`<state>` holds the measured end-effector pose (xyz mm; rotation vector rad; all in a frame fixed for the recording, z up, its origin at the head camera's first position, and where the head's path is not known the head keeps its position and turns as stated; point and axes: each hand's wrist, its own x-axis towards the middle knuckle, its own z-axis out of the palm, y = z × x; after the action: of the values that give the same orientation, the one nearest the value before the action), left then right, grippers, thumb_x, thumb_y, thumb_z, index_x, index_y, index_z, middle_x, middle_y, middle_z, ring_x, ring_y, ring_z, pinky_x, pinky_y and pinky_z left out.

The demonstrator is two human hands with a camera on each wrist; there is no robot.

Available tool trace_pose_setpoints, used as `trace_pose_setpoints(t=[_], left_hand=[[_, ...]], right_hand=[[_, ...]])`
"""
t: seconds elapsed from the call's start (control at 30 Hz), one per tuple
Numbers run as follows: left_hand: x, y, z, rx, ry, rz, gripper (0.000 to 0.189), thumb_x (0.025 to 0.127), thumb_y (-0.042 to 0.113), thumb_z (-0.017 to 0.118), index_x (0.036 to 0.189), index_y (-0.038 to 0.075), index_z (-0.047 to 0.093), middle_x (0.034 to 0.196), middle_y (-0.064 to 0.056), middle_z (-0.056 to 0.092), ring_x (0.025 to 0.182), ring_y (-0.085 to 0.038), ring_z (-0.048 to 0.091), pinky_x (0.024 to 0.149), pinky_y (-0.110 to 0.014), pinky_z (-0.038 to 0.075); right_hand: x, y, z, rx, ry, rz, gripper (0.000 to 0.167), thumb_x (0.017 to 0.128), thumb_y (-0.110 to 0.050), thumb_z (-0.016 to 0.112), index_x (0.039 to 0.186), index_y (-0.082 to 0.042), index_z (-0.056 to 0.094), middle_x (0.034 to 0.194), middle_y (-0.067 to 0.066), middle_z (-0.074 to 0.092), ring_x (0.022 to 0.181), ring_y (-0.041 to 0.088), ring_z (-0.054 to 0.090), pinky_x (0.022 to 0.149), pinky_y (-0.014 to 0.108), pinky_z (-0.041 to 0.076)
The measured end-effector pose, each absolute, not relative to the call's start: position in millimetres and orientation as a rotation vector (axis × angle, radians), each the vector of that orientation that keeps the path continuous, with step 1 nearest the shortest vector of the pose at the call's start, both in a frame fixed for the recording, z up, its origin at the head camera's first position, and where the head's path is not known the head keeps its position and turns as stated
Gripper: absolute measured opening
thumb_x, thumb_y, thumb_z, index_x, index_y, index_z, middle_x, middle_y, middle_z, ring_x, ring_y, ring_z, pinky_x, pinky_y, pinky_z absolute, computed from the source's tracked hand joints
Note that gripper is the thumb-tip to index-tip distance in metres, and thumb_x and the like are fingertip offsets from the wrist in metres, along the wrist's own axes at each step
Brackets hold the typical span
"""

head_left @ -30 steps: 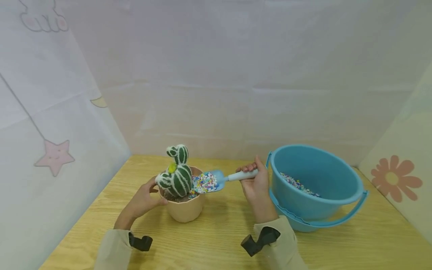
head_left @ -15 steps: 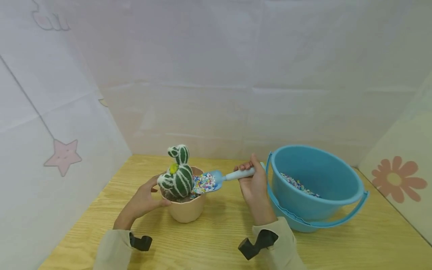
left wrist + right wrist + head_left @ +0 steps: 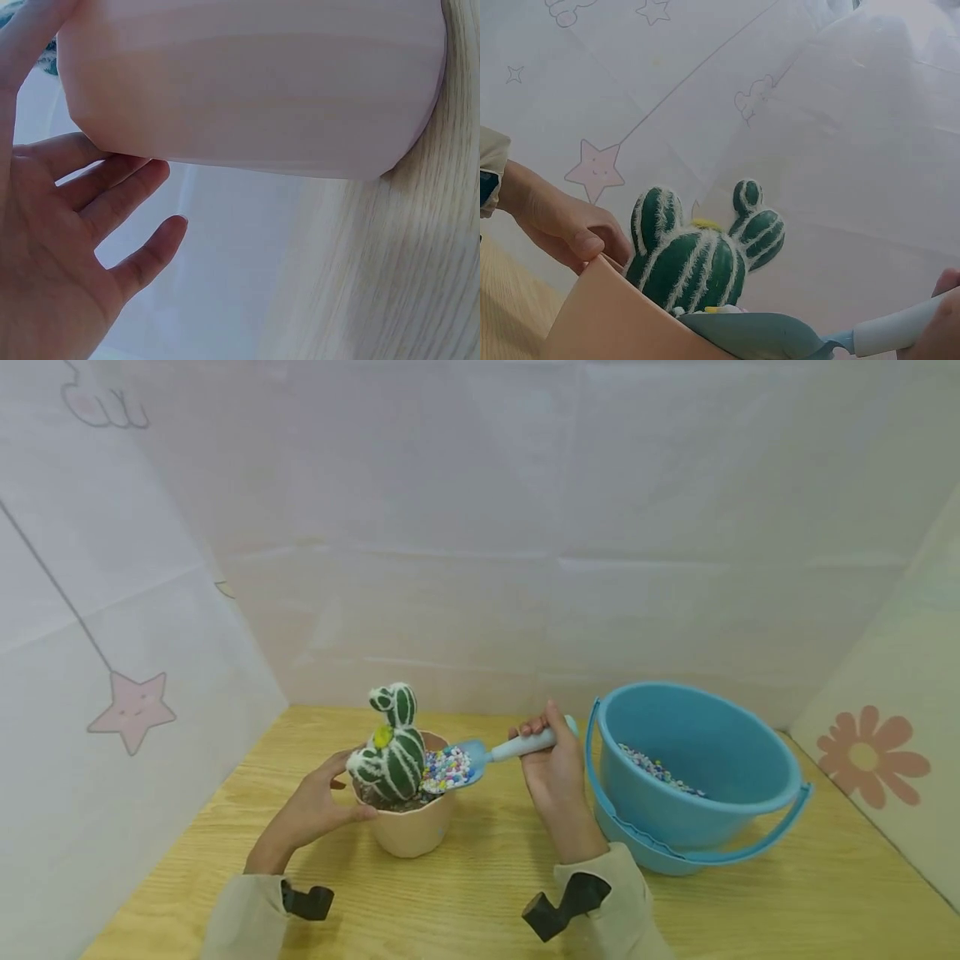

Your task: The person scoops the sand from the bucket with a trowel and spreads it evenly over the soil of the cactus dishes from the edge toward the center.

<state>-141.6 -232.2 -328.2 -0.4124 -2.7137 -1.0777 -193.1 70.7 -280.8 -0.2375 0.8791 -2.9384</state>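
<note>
Coloured pebbles point(image 3: 447, 769) heap the blue scoop point(image 3: 477, 757), whose blade reaches over the rim of the peach pot point(image 3: 412, 833), close beside the striped cactus point(image 3: 403, 762). The right hand point(image 3: 553, 768) curls its fingers round the scoop's pale handle point(image 3: 523, 745); the left hand point(image 3: 315, 803), loosely cupped, holds the pot, thumb at its rim. On the worktop point(image 3: 450, 902) stands a blue bucket point(image 3: 663, 810) containing more pebbles.

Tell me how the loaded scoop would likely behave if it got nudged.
The scoop would probably shed some load: small beads lie loose on its open blade. It looks fairly stiff, keeping its shape under them. Twisting seems less likely while the right hand grips the handle.
</note>
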Motion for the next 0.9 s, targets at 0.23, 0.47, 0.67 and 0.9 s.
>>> trace_pose_setpoints(t=[0.23,0.47,0.67,0.9], left_hand=[[-141.5,-234.0,-328.2,-0.423,-2.71,-1.093,0.077,0.077,0.024,0.08,0.142,0.004,0.043,0.145,-0.02,0.039,0.127,-0.042,0.042,0.089,-0.051,0.045],[-139.2,-230.7,-324.0,-0.406,-2.714,-1.02,0.077,0.075,0.026,0.081,0.14,0.004,0.046,0.142,-0.018,0.044,0.125,-0.041,0.045,0.087,-0.052,0.046],[-136.4,-227.5,-319.0,-0.4,-2.733,-0.977,0.079,0.074,0.032,0.082,0.139,0.003,0.047,0.14,-0.019,0.045,0.124,-0.042,0.046,0.086,-0.053,0.046],[-135.4,-227.3,-321.1,-0.406,-2.746,-0.998,0.084,0.076,0.03,0.081,0.144,0.004,0.039,0.144,-0.02,0.042,0.125,-0.043,0.044,0.085,-0.05,0.046]], right_hand=[[-192.9,74.3,-277.4,-0.266,0.902,-2.937,0.04,0.104,-0.024,0.037,0.067,-0.013,0.046,0.066,-0.003,0.047,0.068,0.013,0.046,0.08,0.03,0.039],[-191.0,73.3,-276.1,-0.282,0.907,-2.953,0.041,0.103,-0.023,0.04,0.065,-0.012,0.047,0.065,-0.002,0.048,0.066,0.013,0.048,0.077,0.03,0.043],[-191.3,73.5,-276.5,-0.289,0.926,-2.955,0.04,0.103,-0.022,0.041,0.065,-0.012,0.047,0.065,-0.002,0.048,0.067,0.013,0.047,0.076,0.03,0.043],[-191.5,79.4,-276.1,-0.292,0.953,-2.949,0.039,0.102,-0.026,0.043,0.066,-0.013,0.048,0.066,-0.003,0.048,0.067,0.013,0.047,0.075,0.03,0.043]])
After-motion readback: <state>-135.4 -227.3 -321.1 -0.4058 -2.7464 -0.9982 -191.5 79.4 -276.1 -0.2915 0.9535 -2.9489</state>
